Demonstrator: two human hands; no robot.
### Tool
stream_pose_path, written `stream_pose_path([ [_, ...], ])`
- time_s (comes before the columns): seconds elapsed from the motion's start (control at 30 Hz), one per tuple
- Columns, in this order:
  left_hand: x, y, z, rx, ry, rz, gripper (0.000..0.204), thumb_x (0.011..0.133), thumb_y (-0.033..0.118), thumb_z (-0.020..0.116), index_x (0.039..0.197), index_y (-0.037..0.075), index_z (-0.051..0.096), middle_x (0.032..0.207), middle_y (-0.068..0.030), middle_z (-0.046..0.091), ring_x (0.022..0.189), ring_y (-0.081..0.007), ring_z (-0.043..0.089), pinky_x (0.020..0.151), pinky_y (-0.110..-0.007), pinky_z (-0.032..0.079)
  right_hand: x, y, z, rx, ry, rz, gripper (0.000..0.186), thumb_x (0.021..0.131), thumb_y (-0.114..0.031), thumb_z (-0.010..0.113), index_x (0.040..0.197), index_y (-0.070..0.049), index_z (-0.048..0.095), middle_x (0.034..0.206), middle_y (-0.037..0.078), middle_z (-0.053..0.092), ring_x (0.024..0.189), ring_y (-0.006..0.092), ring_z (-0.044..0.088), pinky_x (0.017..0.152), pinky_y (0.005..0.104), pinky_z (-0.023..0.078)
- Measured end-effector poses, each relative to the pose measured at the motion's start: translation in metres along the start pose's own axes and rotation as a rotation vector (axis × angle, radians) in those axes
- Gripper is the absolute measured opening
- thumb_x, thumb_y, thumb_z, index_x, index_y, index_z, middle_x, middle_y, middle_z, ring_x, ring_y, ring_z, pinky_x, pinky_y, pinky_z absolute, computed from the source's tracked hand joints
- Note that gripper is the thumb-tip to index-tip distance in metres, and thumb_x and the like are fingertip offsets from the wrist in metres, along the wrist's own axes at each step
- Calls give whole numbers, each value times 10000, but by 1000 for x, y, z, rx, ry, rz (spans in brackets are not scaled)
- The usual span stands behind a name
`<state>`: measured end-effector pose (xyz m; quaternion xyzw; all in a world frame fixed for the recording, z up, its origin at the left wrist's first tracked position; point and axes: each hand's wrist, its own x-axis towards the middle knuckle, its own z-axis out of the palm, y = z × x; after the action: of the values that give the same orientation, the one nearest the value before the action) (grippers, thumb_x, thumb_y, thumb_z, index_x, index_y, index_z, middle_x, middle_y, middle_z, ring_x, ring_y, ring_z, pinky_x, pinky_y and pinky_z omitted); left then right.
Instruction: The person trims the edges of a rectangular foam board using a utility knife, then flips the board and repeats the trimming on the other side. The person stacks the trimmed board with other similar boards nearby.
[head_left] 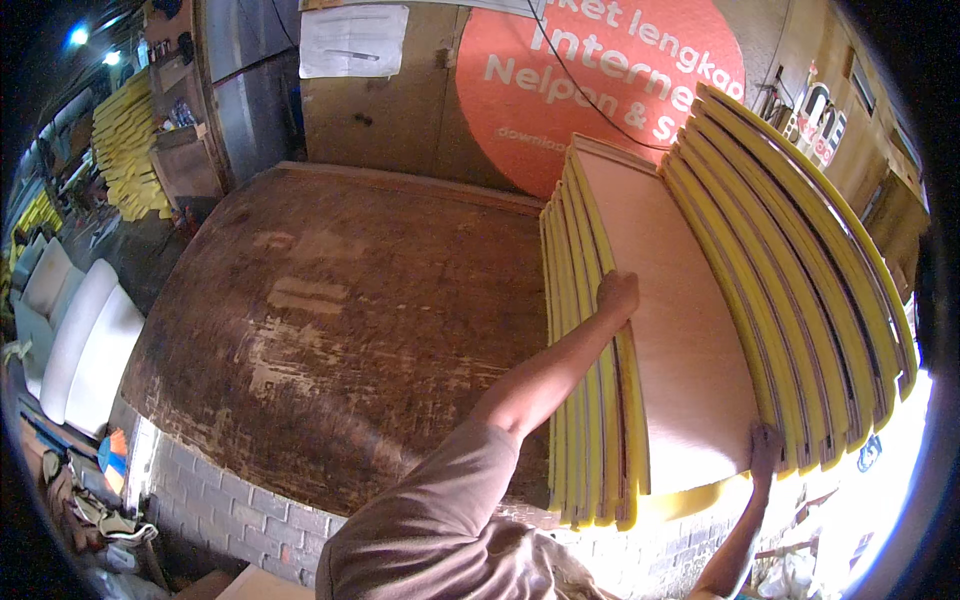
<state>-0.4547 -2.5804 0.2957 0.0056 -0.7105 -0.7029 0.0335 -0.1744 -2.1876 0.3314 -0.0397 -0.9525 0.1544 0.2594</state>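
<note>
My left hand (pixel 618 294) has its fingers curled over the left edge of a pale plywood panel (pixel 680 370), which lies between two stacks of yellow foam-edged boards. Lower down, my right hand (pixel 766 448) grips the panel's right edge near its bottom corner. The left stack (pixel 572 400) has straighter strips and lies under and beside my left arm. The right stack (pixel 820 300) is curved and fans toward the right rim. Both stacks rest on a worn brown wooden tabletop (pixel 340 320).
A cardboard wall with a paper sheet (pixel 350 42), red round sign (pixel 600 60) and hanging cable backs the table. White padded pieces (pixel 85 340) stand at the left, with yellow foam piles (pixel 125 140) farther back. Paved floor (pixel 230 500) shows below the table's front edge; a wooden board (pixel 255 585) sits low.
</note>
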Motion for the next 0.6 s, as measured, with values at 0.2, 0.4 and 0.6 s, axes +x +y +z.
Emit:
stream_pose_path([
  [0.2,10,-8,-23,44,49,-3,459,917,309,586,1008,-131,677,1021,-309,704,954,-443,698,857,-492,546,6,8,22,-15,-42,27,446,966,-369,611,1008,75,606,954,233,603,883,351,551,828,461,442],
  [0.4,-5,1,-37,351,-102,196,584,901,407,629,1104,-141,645,1091,-315,689,1065,-433,675,934,-486,528,4,28,22,-150,12,89,454,926,-382,646,995,65,614,926,236,631,864,376,576,827,483,458],
  [0.6,-84,36,-46,524,-163,131,769,880,438,689,1341,-134,461,1160,-330,649,1158,-427,625,1020,-487,477,-13,14,34,-282,205,126,387,906,-325,683,967,52,617,889,216,648,795,340,587,763,470,478],
])
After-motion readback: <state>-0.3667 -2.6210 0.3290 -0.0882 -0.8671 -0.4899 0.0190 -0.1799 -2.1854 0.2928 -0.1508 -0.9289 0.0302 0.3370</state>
